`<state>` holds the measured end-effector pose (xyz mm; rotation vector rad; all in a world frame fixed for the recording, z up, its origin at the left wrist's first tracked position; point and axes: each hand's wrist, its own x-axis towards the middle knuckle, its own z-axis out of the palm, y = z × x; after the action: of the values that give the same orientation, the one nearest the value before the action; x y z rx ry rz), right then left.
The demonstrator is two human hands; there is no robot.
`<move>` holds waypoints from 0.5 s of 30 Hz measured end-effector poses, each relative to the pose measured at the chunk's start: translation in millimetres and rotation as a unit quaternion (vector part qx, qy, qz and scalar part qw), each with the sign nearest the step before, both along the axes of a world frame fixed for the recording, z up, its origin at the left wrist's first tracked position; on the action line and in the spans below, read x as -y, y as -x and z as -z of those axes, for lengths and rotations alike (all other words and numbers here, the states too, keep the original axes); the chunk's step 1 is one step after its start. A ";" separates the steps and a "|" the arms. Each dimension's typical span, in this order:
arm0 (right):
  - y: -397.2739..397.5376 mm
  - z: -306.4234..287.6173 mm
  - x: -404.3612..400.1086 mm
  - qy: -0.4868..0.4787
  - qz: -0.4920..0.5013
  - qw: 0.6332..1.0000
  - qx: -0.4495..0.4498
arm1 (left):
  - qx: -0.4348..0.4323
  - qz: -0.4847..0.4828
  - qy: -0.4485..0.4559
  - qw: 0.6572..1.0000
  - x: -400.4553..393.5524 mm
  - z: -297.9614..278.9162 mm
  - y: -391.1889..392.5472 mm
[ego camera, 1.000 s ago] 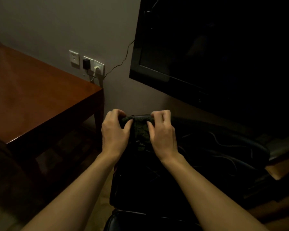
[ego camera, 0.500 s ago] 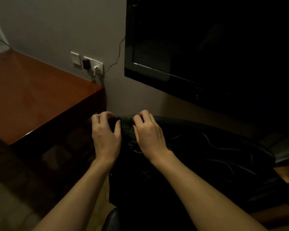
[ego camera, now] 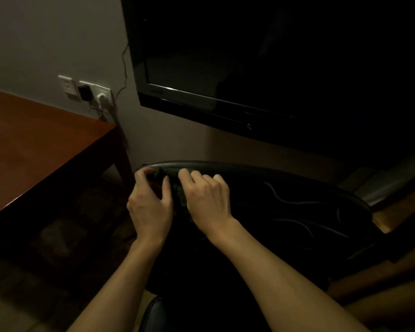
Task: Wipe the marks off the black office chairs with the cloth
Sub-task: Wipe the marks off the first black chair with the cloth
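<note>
Both hands work at the top left corner of the black chair (ego camera: 285, 212), whose curved backrest edge runs just below the television (ego camera: 249, 68) on the wall. The cloth (ego camera: 177, 188), dark green and bunched, lies draped over that top edge, between the two hands. The left hand (ego camera: 151, 207) curls its fingers over the corner and pinches the cloth with the thumb, likely to anchor it against the rim; the right hand (ego camera: 206, 197) lies flat with fingers closed down on the cloth, pressing it onto the leather so a rub can bite. Pale, wavy streaks show on the backrest to the right, well apart from the hands, so much wiping seems left. Compared with half a second ago, the hands sit farther toward the chair's left corner, and the view has swung right, showing less of the wooden table (ego camera: 34, 152) beside the chair.
</note>
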<state>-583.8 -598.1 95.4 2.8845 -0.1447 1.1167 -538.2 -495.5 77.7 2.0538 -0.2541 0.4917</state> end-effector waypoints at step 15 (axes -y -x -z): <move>70.0 -5.3 68.5 -0.010 0.177 0.984 -0.021 | -0.011 0.119 0.036 0.992 73.0 -16.7 48.7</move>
<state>-653.9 -666.7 100.7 2.7427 -0.6408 0.9915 -586.8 -568.5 94.3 1.9264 -0.4557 0.3268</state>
